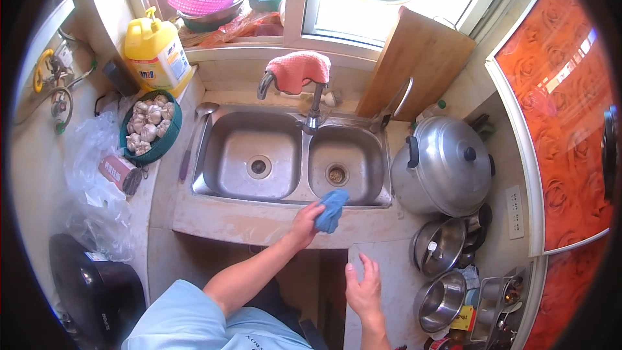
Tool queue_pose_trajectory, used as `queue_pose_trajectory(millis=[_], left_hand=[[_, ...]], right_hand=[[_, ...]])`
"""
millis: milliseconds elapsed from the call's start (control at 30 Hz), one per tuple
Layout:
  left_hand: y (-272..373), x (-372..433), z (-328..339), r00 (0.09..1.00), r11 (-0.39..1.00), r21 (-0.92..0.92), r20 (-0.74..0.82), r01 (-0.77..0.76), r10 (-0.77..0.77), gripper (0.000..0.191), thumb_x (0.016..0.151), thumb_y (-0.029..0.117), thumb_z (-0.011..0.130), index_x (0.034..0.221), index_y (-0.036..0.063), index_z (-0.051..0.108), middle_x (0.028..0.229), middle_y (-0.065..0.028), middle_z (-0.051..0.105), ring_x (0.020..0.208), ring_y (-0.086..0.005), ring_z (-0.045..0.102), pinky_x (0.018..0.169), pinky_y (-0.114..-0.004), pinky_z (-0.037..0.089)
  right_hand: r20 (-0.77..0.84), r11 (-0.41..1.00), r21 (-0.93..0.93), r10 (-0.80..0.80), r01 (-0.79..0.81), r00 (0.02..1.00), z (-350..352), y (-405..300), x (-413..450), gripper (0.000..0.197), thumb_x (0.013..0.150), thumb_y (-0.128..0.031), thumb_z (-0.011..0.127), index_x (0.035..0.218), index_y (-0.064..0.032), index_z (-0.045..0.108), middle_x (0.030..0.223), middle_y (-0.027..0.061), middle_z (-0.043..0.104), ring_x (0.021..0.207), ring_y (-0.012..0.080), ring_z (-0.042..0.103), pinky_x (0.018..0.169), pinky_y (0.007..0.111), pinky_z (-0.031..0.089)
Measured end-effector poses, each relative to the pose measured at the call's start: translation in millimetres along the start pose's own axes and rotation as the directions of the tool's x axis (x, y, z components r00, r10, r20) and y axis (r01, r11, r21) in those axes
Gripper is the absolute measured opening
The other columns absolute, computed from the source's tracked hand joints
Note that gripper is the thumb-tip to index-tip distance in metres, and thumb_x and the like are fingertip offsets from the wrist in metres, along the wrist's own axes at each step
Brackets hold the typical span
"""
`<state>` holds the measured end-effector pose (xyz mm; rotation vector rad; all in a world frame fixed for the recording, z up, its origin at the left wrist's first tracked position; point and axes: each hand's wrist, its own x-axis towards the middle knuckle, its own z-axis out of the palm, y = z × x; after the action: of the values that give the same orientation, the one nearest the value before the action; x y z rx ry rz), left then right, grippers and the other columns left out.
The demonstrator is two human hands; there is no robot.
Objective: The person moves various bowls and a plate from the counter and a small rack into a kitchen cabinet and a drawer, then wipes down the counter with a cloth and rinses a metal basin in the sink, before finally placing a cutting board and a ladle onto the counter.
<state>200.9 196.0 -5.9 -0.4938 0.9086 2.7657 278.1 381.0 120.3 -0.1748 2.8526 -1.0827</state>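
My left hand [305,226] grips a crumpled blue cloth [331,213] above the front edge of the stainless steel double sink [304,165]. The cloth overlaps the near rim of the smaller right basin in the view. Lower and to the right, my right hand [364,284] holds nothing, its fingers apart, beside the pale countertop [388,257]. Both basins show bare metal and a drain. A chrome faucet [315,112] stands behind them, with a pink cloth [299,70] draped over its spout.
A large lidded aluminium pot [452,165] stands right of the sink, with steel bowls [440,301] nearer me. A wooden board [418,68] leans by the window. Leftward are a ladle [197,129], a green basket [165,148] of garlic and a yellow jug [155,53].
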Motion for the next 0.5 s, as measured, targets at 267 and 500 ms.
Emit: queue_pose_trajectory(millis=[267, 500], left_hand=[[34.3, -37.4, -21.9, 0.996, 0.999, -0.029, 0.077, 0.044, -0.042, 0.035, 0.092, 0.020, 0.045, 0.121, 0.0008, 0.053, 0.110, -0.0097, 0.060, 0.099, -0.0179, 0.058, 0.087, -0.034, 0.046], [100.7, 78.5, -83.4, 0.829, 0.491, 0.809, -0.007, -0.324, 0.559, 0.017, 0.078, 0.008, 0.056, 0.091, 0.0036, 0.067, 0.079, -0.0041, 0.063, 0.073, -0.0110, 0.057, 0.071, -0.025, 0.048]], right_hand=[[0.422, 0.379, 0.766, 0.312, -0.519, 0.851, 79.5, -31.1, 67.1, 0.036, 0.093, -0.022, 0.055, 0.122, -0.0015, 0.050, 0.111, 0.0100, 0.056, 0.097, 0.0205, 0.058, 0.080, 0.037, 0.051], [0.153, 0.359, 0.894, 0.319, -0.269, 0.935, 128.1, -20.3, 124.4, 0.026, 0.095, -0.017, 0.053, 0.115, -0.0017, 0.050, 0.103, 0.0078, 0.058, 0.092, 0.0189, 0.059, 0.071, 0.036, 0.057]])
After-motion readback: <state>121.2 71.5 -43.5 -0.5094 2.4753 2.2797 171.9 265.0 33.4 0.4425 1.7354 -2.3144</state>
